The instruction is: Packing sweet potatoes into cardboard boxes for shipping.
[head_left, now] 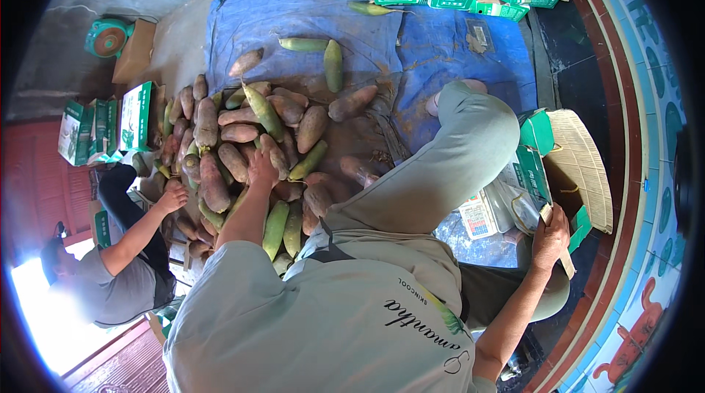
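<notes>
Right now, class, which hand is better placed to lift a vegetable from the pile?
Probably the left hand: it is at the vegetable pile, while the right hand is across the body, gripping the green box.

On my screen I see a round green fan (109, 38) beside a brown cardboard box (135, 55), and blue-bordered tiles (651, 211) far right.
</notes>
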Demonstrator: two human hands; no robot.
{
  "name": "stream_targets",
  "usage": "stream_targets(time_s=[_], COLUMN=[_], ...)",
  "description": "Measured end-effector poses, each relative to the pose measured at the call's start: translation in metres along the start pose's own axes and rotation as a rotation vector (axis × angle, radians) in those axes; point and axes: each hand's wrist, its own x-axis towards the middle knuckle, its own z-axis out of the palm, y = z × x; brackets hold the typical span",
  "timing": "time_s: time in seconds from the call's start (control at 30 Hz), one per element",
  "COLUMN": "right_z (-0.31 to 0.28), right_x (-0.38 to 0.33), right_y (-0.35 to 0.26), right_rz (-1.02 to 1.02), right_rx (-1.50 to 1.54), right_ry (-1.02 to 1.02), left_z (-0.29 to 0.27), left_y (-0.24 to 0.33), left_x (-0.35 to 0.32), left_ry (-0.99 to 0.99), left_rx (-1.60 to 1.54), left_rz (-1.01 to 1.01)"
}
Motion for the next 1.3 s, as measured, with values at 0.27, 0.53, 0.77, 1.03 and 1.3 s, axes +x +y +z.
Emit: stream_targets(time_s=[0.27,0.53,0.77,1.03,1.3], right_z=[-0.003,-0.002,-0.005,-0.007,-0.001], right_x=[0.002,0.006,0.001,0.004,-0.002], right_y=[-0.007,-0.012,-0.010,-0.012,-0.006], right_rz=[-0.026,-0.049,-0.013,-0.036,0.028], right_rx=[-0.021,-0.001,0.001,0.070,0.035], right_ry=[0.030,0.059,0.064,0.092,0.119], left_z=[-0.011,0.000,-0.019,-0.073,-0.194], left_y=[0.017,-0.006,0.012,0.069,0.169], left_x=[0.065,0.081,0.065,0.010,-0.013], left_ry=[-0.097,-0.145,-0.435,-0.362,0.396], left_rx=[0.157,0.341,0.504,0.398,-0.325], left_rz=[0.052,0.026,0.209,0.314,0.672])
